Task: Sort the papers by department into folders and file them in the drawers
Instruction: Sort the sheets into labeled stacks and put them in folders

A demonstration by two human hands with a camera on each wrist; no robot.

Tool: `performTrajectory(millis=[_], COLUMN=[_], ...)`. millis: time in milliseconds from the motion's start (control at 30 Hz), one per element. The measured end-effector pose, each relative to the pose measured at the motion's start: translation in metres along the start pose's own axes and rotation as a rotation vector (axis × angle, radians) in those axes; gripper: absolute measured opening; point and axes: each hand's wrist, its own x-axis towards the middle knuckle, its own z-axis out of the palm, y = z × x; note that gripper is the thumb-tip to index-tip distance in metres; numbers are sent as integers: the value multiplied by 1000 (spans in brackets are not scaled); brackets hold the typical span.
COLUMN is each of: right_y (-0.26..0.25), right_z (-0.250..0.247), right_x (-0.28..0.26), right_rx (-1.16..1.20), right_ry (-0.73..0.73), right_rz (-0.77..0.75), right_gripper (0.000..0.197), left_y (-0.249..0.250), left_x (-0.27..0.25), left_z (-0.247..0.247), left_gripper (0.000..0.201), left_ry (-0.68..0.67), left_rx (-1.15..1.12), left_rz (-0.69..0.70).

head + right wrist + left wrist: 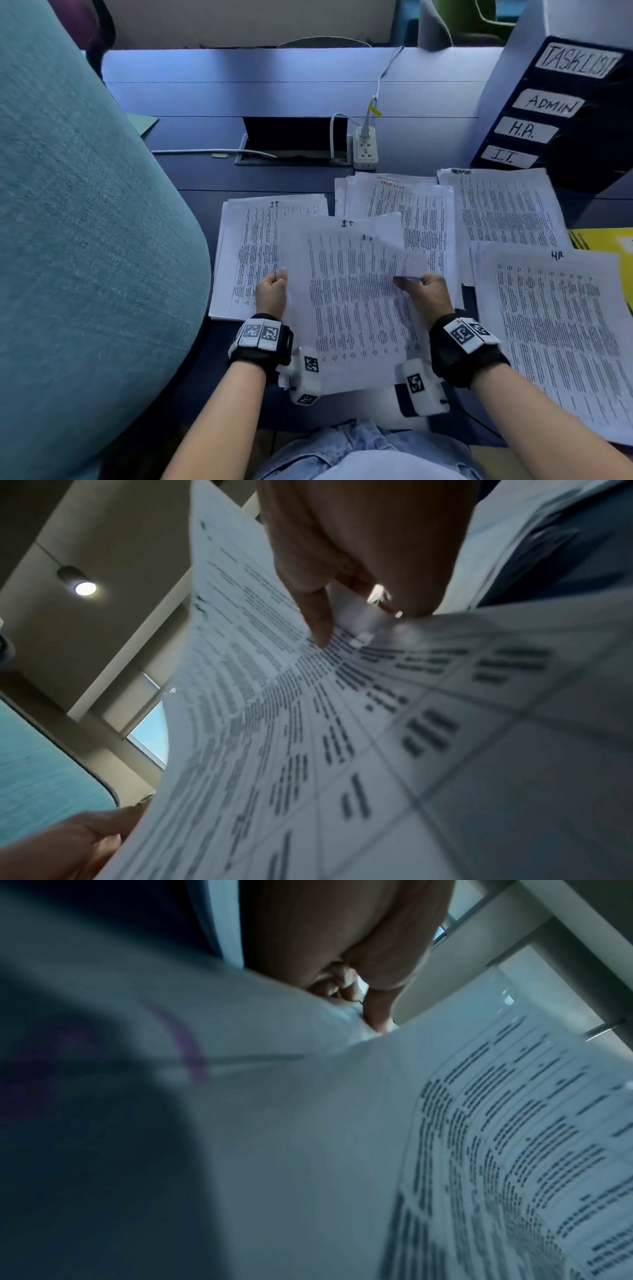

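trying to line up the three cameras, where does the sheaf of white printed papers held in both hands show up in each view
Head: the sheaf of white printed papers sits low centre, left hand gripping its left edge, right hand pinching a lifted sheet.
Left wrist: it fills the lower right, under the left hand.
Right wrist: it fills the centre and right, below the right hand.
Shared landmark: the printed table rows on the papers.

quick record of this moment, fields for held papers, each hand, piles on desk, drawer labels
held papers: stack marked IT, above the desk
left hand: grips the stack's left edge
right hand: pinches the top sheet's right edge, lifting it
piles on desk: IT pile, TASK LIST pile, HR pile, one heading unreadable
drawer labels: drawer unit reads TASK LIST, ADMIN, H.R., I.T.
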Motion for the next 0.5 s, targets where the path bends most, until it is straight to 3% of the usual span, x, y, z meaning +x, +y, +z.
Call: performTrajectory(millis=[67,133,267,367,500], right_y=[-1,4,5,7,2], right_z=[3,4,-1,-7,-6], right_x=[-1,3,10,13,7], right_rx=[-14,-27,102,146,42], right_ry=[128,205,299,232,-75], right_rz=[3,27,25,66,169], right_gripper=[2,4,15,33,18], left_y=[3,7,9,13,23], left_x=[-4,-7,-7,-9,-8], left_z=[-2,-4,-5,-4,-2], left_gripper=[21,6,26,26,25], left_ry=[-60,-124,-115,-81,-80], left_rx=[-20,-78,-93,-92,-110], left_rz=[-2,-40,-81,-80,-35])
